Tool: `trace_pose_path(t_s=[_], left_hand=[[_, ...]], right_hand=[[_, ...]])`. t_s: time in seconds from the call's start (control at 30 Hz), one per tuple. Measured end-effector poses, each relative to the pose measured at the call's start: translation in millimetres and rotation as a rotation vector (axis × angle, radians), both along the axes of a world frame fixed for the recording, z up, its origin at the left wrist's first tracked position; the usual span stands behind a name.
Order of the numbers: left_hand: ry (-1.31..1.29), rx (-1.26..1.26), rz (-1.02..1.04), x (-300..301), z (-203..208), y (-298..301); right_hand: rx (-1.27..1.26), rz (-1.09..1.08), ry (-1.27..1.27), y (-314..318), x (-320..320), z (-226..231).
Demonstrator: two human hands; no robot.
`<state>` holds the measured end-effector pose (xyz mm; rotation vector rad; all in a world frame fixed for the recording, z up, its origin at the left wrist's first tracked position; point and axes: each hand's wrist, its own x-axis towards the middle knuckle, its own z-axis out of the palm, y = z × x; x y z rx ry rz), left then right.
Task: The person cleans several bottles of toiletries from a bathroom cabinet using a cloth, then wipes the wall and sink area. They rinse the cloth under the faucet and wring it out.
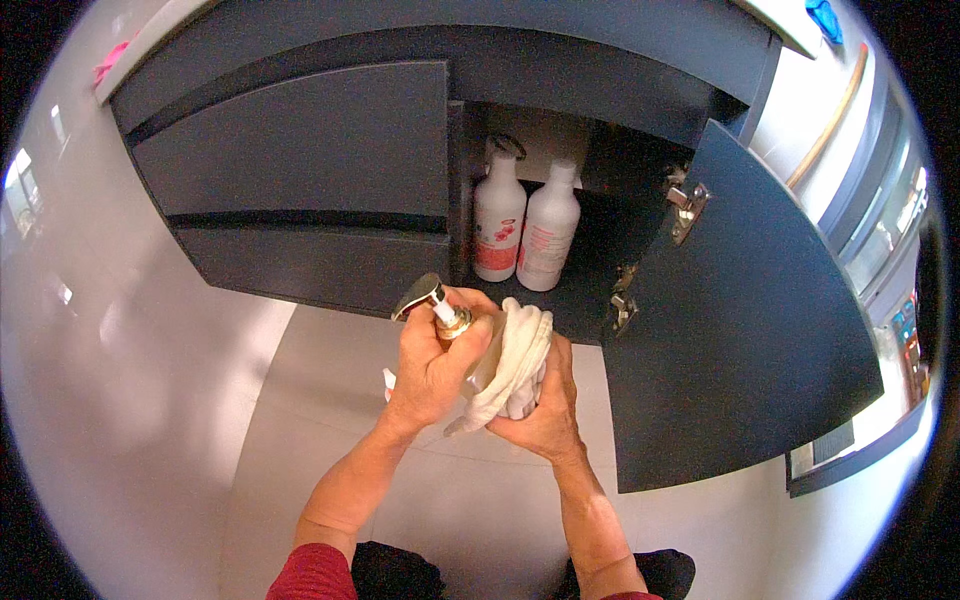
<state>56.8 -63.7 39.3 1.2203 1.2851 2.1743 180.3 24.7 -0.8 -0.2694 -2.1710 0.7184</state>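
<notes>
By the cabinet (300, 150), left hand (430, 370) grips pump bottle (455, 322); right hand (552, 415) clasps cloth (515, 360); slack cloth could let bottle slip

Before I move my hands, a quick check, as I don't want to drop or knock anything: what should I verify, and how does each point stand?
1. Left hand closed around the gold-topped pump dispenser, near its neck: ok.
2. Right hand holding the pale cloth: ok.
3. Cabinet door on the right swung open: ok.
4. Two white bottles upright inside the cabinet: ok.
5. Pump screwed on tight: cannot tell.
6. How full the dispenser is: cannot tell; hands and cloth hide most of it.
</notes>
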Motion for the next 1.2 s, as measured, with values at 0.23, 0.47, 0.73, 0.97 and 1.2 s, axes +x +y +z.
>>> trace_pose_path(t_s=[0.23,0.47,0.73,0.97,1.2], left_hand=[[-0.206,-0.034,-0.067,22.0,-31.1,-13.5],[-0.571,0.044,-0.301,16.2,-65.2,-18.5],[-0.156,-0.185,-0.033,13.1,-72.3,-16.9],[0.057,-0.176,0.012,7.6,-87.7,-20.0],[0.198,-0.221,-0.155,6.1,-91.2,-27.8]], right_hand=[[-0.016,-0.158,0.136,-20.8,-15.2,-1.5],[-0.084,-0.16,0.297,-13.1,-12.9,-33.9],[-0.915,-0.387,0.258,13.7,-10.9,-15.9],[-0.916,0.112,0.21,-30.2,-16.7,-0.7],[-1.192,0.259,0.158,-4.7,-17.5,-10.3]])
